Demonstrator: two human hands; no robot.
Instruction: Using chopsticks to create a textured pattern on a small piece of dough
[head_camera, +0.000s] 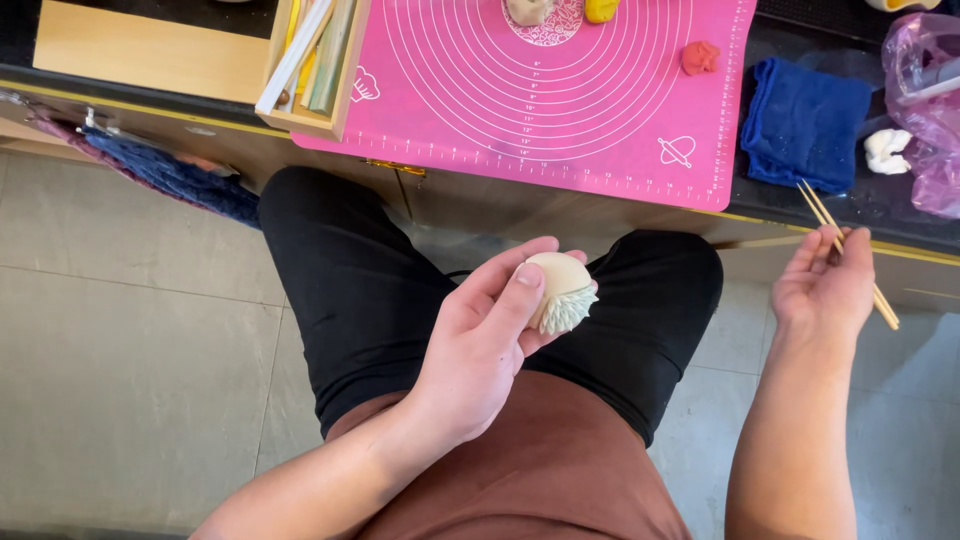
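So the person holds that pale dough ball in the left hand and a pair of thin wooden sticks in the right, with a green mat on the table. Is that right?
Nearly. The mat is pink, not green, as the head view shows. The rest stands: the left hand holds the pale dough ball, and the right hand holds the thin wooden sticks.

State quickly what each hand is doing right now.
Left hand: closed around a pale dough ball with a snipped, spiky edge.
Right hand: holding thin wooden sticks.
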